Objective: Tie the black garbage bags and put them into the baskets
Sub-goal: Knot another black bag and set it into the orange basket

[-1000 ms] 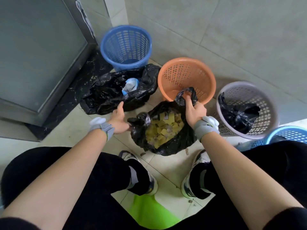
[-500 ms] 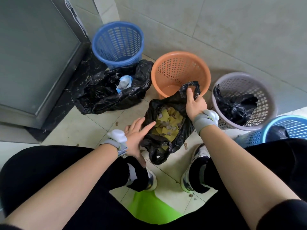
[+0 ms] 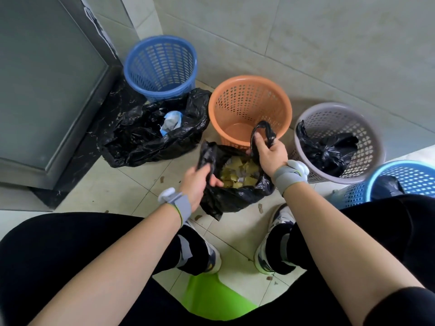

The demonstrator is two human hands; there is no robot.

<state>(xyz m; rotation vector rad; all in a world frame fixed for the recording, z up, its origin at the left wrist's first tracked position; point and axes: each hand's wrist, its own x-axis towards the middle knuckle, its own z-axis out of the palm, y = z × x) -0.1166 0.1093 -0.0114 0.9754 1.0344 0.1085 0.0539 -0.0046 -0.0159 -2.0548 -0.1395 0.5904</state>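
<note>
— Where is the bag being worked on?
— The open garbage bag [image 3: 231, 198] sits on the tiled floor just in front of the orange basket [image 3: 223, 102], close against its base. Yellowish scraps [image 3: 237, 171] show in its mouth.
— And the hands?
— The left hand [image 3: 196, 182] has its fingers curled round the bag's left flap and holds it up. The right hand [image 3: 270, 155] grips the other handle loop, which stands up in front of the orange basket's near rim.
— Any other bags?
— A second black bag [image 3: 141, 147] lies open on the floor to the left of the orange basket, touching it. To the right of the orange basket stands a grey basket [image 3: 374, 137] with a bunched bag [image 3: 329, 151] inside. Farther right, a light blue basket [image 3: 414, 177] also holds something black.
— And behind?
— A dark blue basket [image 3: 160, 67] stands behind and left of the orange basket.
</note>
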